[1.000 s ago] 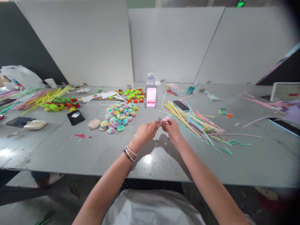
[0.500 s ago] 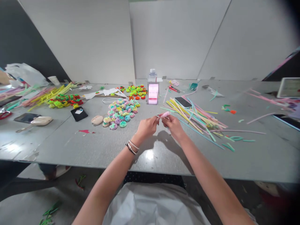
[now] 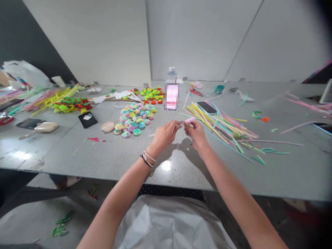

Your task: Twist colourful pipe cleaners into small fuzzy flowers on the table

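Observation:
My right hand (image 3: 197,134) is closed on a small pink fuzzy pipe cleaner (image 3: 191,120), which looks coiled and shows above the fingers. Just left of it, my left hand (image 3: 166,133) is closed in a pinch. What those fingertips hold is too small to make out. A narrow gap lies between the two hands, which are above the table. A pale strip (image 3: 151,135) shows beside the left hand; whether it is held cannot be told. A pile of pastel fuzzy coils (image 3: 135,119) sits left of the hands, and loose pipe cleaners (image 3: 220,124) lie to the right.
A lit phone (image 3: 172,97) stands against a bottle (image 3: 171,74) straight ahead. Another phone (image 3: 206,107) rests on the pipe cleaners. Red-handled scissors (image 3: 196,92) lie behind. Red, green and yellow pieces (image 3: 153,94) are heaped at the back. A black case (image 3: 87,119) lies left.
My hands have drawn slightly apart, and the pink pipe cleaner stays with the right hand. A pale strip now shows beside the left hand. The view has shifted a little.

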### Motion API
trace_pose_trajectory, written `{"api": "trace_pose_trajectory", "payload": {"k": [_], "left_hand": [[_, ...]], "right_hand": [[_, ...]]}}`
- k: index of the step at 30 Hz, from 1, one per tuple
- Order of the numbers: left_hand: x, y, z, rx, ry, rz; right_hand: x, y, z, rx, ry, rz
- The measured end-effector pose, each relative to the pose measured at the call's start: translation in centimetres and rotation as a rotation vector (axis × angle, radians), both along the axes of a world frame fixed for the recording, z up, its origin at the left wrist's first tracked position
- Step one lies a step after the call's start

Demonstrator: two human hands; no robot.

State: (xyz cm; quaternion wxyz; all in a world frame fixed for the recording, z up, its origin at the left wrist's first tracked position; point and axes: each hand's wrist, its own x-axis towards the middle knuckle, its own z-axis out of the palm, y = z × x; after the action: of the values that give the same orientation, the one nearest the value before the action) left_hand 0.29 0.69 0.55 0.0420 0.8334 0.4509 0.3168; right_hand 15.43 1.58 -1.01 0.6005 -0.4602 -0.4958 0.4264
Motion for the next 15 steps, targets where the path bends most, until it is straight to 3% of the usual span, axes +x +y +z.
{"api": "trace_pose_trajectory", "payload": {"k": [6, 15], "left_hand": [[-0.22, 0.09, 0.09, 0.016, -0.002, 0.026], [0.20, -0.23, -0.04, -0.027, 0.051, -0.032]], "right_hand": [[0.24, -0.30, 0.39, 0.015, -0.041, 0.071], [0.07, 0.14, -0.34, 0.041, 0.009, -0.016]]}}
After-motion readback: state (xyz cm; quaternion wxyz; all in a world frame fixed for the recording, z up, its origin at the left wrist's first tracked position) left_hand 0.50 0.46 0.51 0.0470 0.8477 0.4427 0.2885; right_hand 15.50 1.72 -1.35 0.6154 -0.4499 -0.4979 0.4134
